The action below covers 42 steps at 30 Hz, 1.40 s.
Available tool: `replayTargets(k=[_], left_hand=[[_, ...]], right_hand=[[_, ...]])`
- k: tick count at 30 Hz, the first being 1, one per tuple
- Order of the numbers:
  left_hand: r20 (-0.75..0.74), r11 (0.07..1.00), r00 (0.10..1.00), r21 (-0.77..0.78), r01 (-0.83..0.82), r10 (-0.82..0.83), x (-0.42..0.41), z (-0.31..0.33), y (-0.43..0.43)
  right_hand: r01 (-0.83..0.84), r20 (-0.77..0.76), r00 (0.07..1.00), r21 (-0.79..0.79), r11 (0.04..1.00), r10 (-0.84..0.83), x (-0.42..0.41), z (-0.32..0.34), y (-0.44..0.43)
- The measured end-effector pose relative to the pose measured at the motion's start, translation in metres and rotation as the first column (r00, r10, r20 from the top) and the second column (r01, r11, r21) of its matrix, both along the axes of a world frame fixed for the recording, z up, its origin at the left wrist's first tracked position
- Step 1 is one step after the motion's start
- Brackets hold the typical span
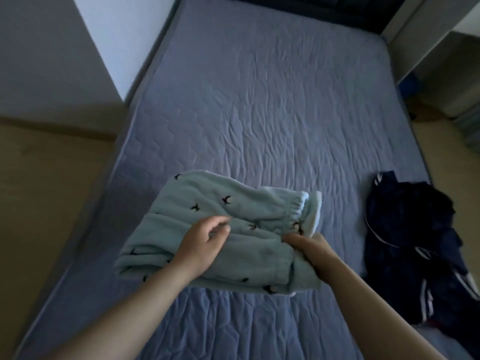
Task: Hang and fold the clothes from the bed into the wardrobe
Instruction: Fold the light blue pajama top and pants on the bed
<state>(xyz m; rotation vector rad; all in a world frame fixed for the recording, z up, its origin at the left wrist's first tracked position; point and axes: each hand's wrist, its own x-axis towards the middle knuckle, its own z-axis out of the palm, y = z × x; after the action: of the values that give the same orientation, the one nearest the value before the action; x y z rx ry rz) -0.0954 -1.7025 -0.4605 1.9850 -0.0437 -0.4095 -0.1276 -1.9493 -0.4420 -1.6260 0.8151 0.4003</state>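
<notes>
Folding stage: left hand (205, 245) apparently pinched and right hand (309, 249) gripped the fleece garment (233, 203); squaring the fold seemed next.

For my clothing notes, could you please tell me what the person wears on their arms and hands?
Nothing that shows. The left hand and right hand are ungloved, and both forearms are uncovered to the frame's edge, with no sleeve in view. No watch, bracelet or ring is visible, though the picture is dim.
</notes>
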Motion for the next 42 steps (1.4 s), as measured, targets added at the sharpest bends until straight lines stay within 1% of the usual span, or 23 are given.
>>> replayTargets(k=[2, 4, 6, 9, 11, 13, 16, 19, 21, 24, 26, 29, 30, 31, 32, 33, 34, 35, 36, 38, 39, 40, 42], left_hand=[[-0.083, 0.998, 0.995, 0.026, 0.055, -0.053, -0.022, -0.03, -0.035], [-0.165, 0.99, 0.98, 0.068, 0.12, -0.107, -0.044, -0.068, -0.063], [-0.219, 0.979, 0.965, 0.114, 0.169, -0.141, -0.061, -0.107, -0.084], [-0.229, 0.963, 0.962, 0.186, 0.193, -0.149, -0.078, -0.154, -0.102], [-0.21, 0.925, 0.961, 0.295, 0.238, -0.18, -0.092, -0.177, -0.102], [-0.229, 0.877, 0.945, 0.371, 0.305, -0.232, -0.102, -0.193, -0.096], [-0.315, 0.818, 0.894, 0.387, 0.426, -0.317, -0.095, -0.209, -0.093], [-0.414, 0.732, 0.822, 0.401, 0.55, -0.391, -0.09, -0.226, -0.097], [-0.491, 0.687, 0.78, 0.41, 0.6, -0.388, -0.091, -0.237, -0.099], [-0.541, 0.65, 0.752, 0.425, 0.63, -0.376, -0.086, -0.247, -0.103], [-0.545, 0.633, 0.746, 0.433, 0.642, -0.383, -0.078, -0.248, -0.105], [-0.599, 0.571, 0.685, 0.414, 0.709, -0.415, -0.074, -0.244, -0.107], [-0.593, 0.55, 0.68, 0.425, 0.72, -0.431, -0.075, -0.243, -0.108], [-0.52, 0.544, 0.723, 0.481, 0.687, -0.454, -0.077, -0.243, -0.11], [-0.379, 0.568, 0.799, 0.564, 0.599, -0.467, -0.078, -0.243, -0.111], [-0.22, 0.618, 0.858, 0.613, 0.492, -0.465, -0.078, -0.242, -0.113], [-0.118, 0.658, 0.879, 0.619, 0.429, -0.462, -0.078, -0.242, -0.114], [-0.09, 0.679, 0.883, 0.605, 0.416, -0.461, -0.077, -0.242, -0.114], [-0.121, 0.684, 0.875, 0.577, 0.446, -0.469, -0.077, -0.242, -0.115], [-0.205, 0.683, 0.839, 0.499, 0.533, -0.505, -0.082, -0.244, -0.119], [-0.219, 0.69, 0.822, 0.455, 0.562, -0.525, -0.088, -0.244, -0.124], [-0.22, 0.697, 0.808, 0.414, 0.585, -0.547, -0.093, -0.244, -0.129], [-0.217, 0.691, 0.787, 0.384, 0.613, -0.577, -0.1, -0.243, -0.139]], right_hand=[[0.042, -0.071, 0.996, -0.112, 0.993, -0.05, -0.028, -0.04, -0.038], [0.015, -0.181, 0.982, -0.219, 0.976, -0.056, -0.051, -0.083, -0.067], [0.047, -0.267, 0.958, -0.216, 0.975, -0.106, -0.071, -0.128, -0.087], [0.157, -0.237, 0.948, -0.235, 0.959, -0.213, -0.102, -0.18, -0.101], [0.128, -0.219, 0.956, -0.284, 0.95, -0.194, -0.128, -0.207, -0.1], [0.095, -0.273, 0.947, -0.271, 0.958, -0.172, -0.146, -0.225, -0.095], [0.099, -0.298, 0.939, -0.242, 0.965, -0.172, -0.147, -0.241, -0.094], [0.098, -0.288, 0.938, -0.306, 0.947, -0.19, -0.139, -0.257, -0.096], [0.122, -0.282, 0.934, -0.324, 0.938, -0.219, -0.139, -0.268, -0.1], [0.176, -0.271, 0.93, -0.264, 0.948, -0.248, -0.137, -0.282, -0.11], [0.215, -0.277, 0.926, -0.167, 0.962, -0.255, -0.135, -0.285, -0.114], [0.232, -0.265, 0.935, -0.046, 0.972, -0.235, -0.136, -0.286, -0.11], [0.234, -0.246, 0.94, -0.038, 0.971, -0.237, -0.137, -0.286, -0.108], [0.254, -0.219, 0.942, -0.023, 0.967, -0.253, -0.136, -0.287, -0.108], [0.298, -0.19, 0.938, 0.015, 0.954, -0.29, -0.135, -0.287, -0.107], [0.349, -0.166, 0.928, 0.068, 0.935, -0.334, -0.133, -0.285, -0.107], [0.387, -0.143, 0.918, 0.109, 0.916, -0.371, -0.129, -0.284, -0.108], [0.402, -0.119, 0.913, 0.119, 0.908, -0.389, -0.127, -0.283, -0.109], [0.394, -0.092, 0.918, 0.089, 0.915, -0.386, -0.126, -0.281, -0.111], [0.344, -0.047, 0.937, -0.057, 0.937, -0.347, -0.131, -0.274, -0.12], [0.317, -0.044, 0.945, -0.142, 0.938, -0.326, -0.136, -0.27, -0.127], [0.285, -0.058, 0.951, -0.21, 0.935, -0.303, -0.143, -0.268, -0.135], [0.178, -0.146, 0.963, -0.287, 0.941, -0.227, -0.153, -0.261, -0.147]])
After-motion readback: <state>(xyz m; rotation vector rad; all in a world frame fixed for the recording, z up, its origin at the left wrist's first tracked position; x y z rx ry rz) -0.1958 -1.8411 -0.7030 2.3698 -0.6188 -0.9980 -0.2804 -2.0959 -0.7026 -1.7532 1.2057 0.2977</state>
